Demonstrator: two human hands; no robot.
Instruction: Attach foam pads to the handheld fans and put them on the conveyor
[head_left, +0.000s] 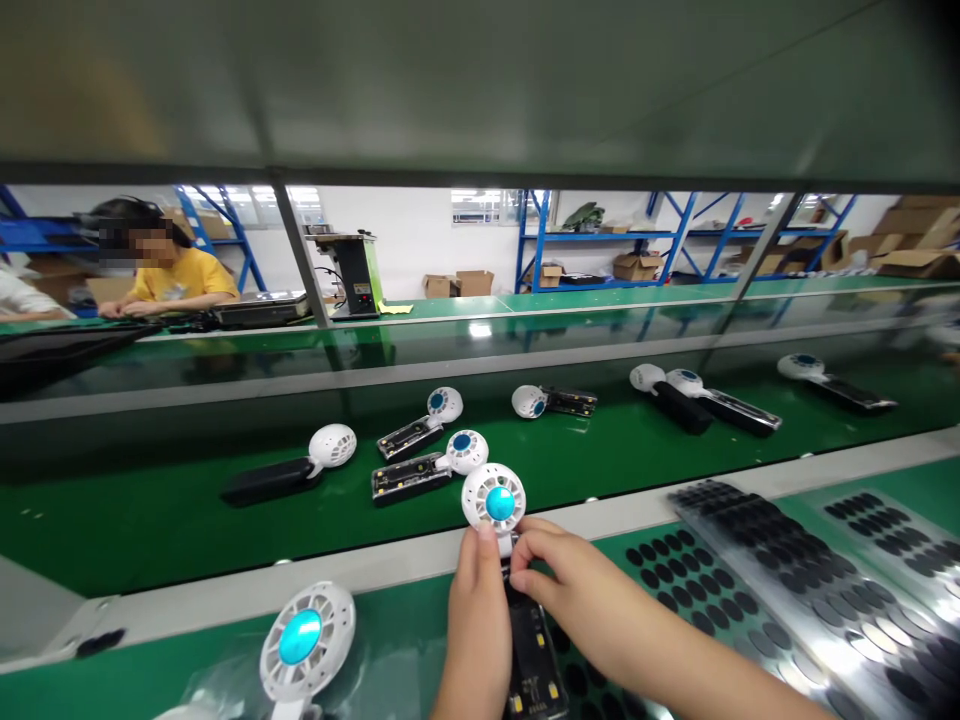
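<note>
Above the green table [420,610], our left hand [478,620] clasps and our right hand [566,575] pinches a fan-shaped device [493,498] near its white neck [506,546], seemingly light and stiff, its bare circuitry [531,660] fragile, best held by the edges

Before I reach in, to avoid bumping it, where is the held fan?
In the head view, the held fan is low, just right of centre, between the left hand and right hand, by the green belt.

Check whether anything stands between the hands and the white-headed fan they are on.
Nothing visible does: the left hand holds the fan directly, and the right hand is at its neck.
</note>
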